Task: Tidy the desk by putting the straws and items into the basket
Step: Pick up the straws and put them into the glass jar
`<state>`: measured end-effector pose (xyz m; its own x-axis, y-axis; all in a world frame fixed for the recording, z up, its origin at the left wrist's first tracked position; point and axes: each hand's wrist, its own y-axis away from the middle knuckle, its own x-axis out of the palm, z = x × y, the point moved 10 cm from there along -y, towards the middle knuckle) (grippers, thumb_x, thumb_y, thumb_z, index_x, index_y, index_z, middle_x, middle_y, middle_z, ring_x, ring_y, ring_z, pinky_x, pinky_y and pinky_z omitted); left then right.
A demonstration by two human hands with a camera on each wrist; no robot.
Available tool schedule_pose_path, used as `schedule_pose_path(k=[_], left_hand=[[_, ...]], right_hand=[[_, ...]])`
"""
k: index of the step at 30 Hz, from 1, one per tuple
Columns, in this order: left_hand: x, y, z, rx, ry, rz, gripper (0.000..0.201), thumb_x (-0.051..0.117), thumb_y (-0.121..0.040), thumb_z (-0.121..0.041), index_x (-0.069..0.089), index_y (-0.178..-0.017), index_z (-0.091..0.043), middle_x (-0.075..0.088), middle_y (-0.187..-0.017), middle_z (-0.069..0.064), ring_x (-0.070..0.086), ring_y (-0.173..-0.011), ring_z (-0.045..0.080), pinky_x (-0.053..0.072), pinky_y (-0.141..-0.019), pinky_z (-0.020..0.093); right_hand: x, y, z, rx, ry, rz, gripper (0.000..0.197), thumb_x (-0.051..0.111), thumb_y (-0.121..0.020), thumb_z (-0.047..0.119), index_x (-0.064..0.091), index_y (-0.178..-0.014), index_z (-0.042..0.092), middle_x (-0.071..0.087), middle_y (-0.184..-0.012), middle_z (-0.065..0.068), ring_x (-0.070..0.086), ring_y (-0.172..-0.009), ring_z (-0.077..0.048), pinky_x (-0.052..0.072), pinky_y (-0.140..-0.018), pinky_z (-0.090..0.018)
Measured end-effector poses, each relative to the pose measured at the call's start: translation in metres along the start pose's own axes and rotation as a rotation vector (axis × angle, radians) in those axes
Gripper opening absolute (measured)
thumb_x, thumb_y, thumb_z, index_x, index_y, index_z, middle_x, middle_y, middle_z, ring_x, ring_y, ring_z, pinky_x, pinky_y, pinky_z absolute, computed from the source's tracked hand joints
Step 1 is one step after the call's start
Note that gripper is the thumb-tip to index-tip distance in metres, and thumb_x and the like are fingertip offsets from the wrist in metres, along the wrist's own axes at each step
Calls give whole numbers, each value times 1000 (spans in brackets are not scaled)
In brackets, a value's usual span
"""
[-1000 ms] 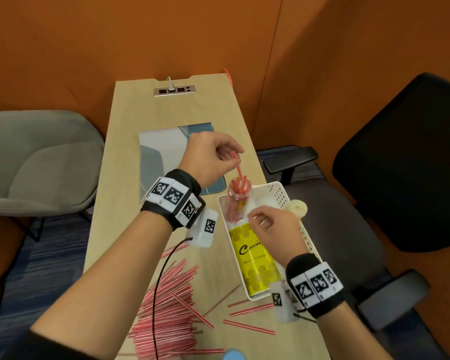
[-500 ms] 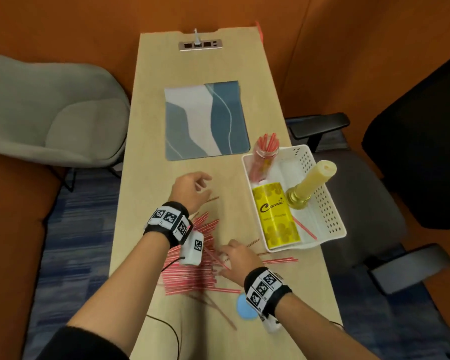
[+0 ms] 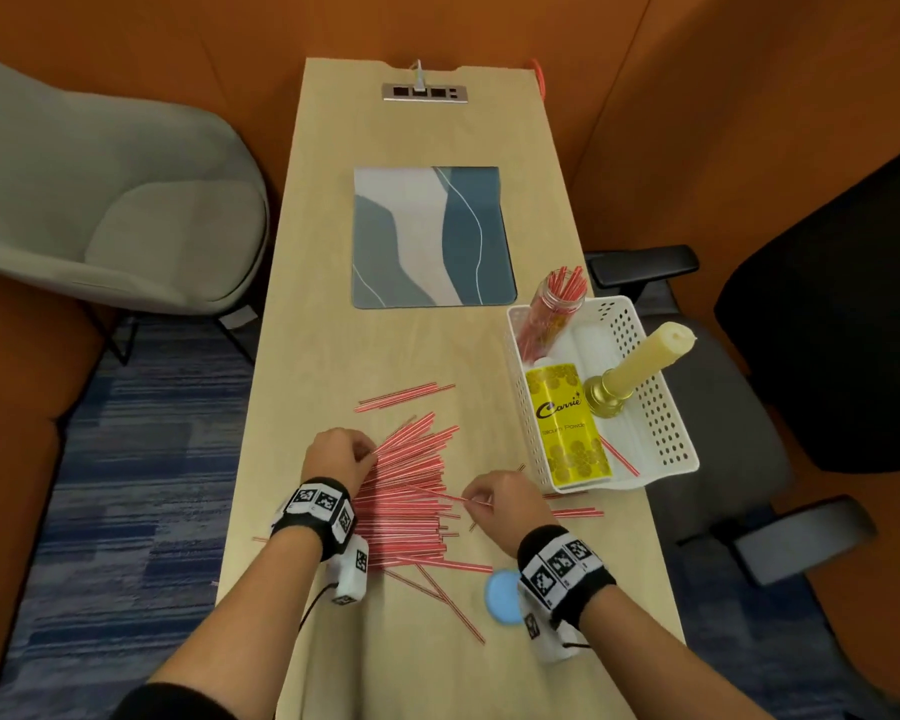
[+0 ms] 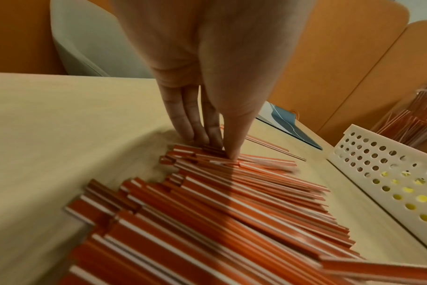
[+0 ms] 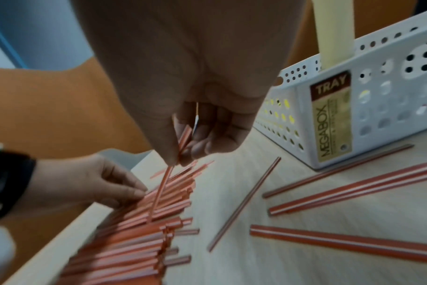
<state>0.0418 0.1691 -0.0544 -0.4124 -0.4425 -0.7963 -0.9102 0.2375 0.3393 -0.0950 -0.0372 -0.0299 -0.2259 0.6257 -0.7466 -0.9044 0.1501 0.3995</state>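
While pinching with the right hand [image 3: 505,504] one straw [image 5: 162,185] and with the left hand [image 3: 336,457] the left ends of the straw pile [image 3: 406,501], note long axes lying left-right on the surface [image 3: 422,356]; reach right and forward for the basket [image 3: 666,407], nearer the right hand

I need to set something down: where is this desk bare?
The light wooden desk is bare between the grey socket strip and the blue-and-white patterned mat, and between mat and red-striped straws. Crowded: those straws, the white perforated basket.
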Motion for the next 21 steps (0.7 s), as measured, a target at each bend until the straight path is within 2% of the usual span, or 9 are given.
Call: schedule_pose_path(k=[2, 4, 6, 8, 11, 13, 15, 18, 21], left_hand=[[0, 1, 1, 13, 17, -9, 4, 75, -83, -19, 79, -84, -22, 74, -81, -4, 65, -73, 11, 54, -75, 24], [0, 3, 2, 20, 17, -6, 7, 73, -85, -17, 78, -84, -23, 74, -81, -6, 64, -74, 10, 53, -74, 23], [1, 3, 4, 27, 3, 6, 9, 72, -86, -17, 77, -83, -25, 73, -81, -7, 65, -74, 10, 53, -73, 23], [-1, 3, 5, 34, 1, 10, 13, 70, -86, -14, 74, -80, -25, 70, -80, -8, 65, -74, 12, 52, -71, 24], [-7, 4, 0, 64, 16, -10, 14, 68, -88, -14, 70, -77, -24, 64, -78, -9, 64, -75, 14, 46, -66, 23], [-16, 2, -5, 68, 66, -35, 10, 69, -88, -17, 72, -80, -22, 67, -78, -8, 64, -72, 12, 48, -66, 23], [-32, -1, -18, 108, 108, -89, 6, 72, -86, -16, 76, -85, -20, 71, -81, -4, 63, -71, 10, 54, -72, 25], [-64, -2, -53, 243, 212, -178, 12, 75, -82, -9, 77, -91, -16, 70, -80, -5, 63, -70, 9, 57, -75, 26], [-100, 1, -99, 357, 415, -223, 19, 76, -81, -3, 75, -96, -16, 71, -80, -4, 67, -73, 11, 56, -73, 19]], right_hand=[[-11, 2, 1, -5, -134, -23, 9, 70, -87, 17, 76, -93, 18, 69, -80, 15, 55, -67, 2, 45, -69, -9], [-21, 6, 0, 19, -282, -54, 6, 75, -83, 14, 75, -85, 18, 62, -62, 18, 52, -57, 0, 45, -61, -10], [-32, 9, -1, 30, -380, -96, 10, 78, -79, 12, 74, -80, 21, 65, -65, 9, 52, -56, -1, 49, -59, -16], [-42, 10, -1, 23, -420, -133, 8, 79, -79, 14, 76, -81, 21, 69, -71, 1, 53, -59, -1, 51, -61, -17], [-57, 10, 7, -18, -437, -150, 5, 78, -82, 15, 77, -85, 19, 69, -72, 11, 57, -63, 0, 50, -65, -15], [-72, 9, 14, -47, -435, -163, 5, 77, -83, 15, 77, -85, 19, 71, -75, 13, 61, -67, 1, 49, -69, -14], [-100, 8, 21, -82, -464, -216, 7, 77, -83, 12, 77, -87, 18, 73, -81, 11, 65, -73, 0, 51, -74, -14], [-167, 6, 31, -136, -497, -374, 11, 73, -86, 9, 76, -94, 15, 73, -87, 8, 66, -76, -1, 52, -75, -15], [-256, 17, 49, -254, -377, -691, 13, 66, -90, 8, 73, -96, 16, 70, -85, 9, 60, -71, 3, 46, -68, -8]])
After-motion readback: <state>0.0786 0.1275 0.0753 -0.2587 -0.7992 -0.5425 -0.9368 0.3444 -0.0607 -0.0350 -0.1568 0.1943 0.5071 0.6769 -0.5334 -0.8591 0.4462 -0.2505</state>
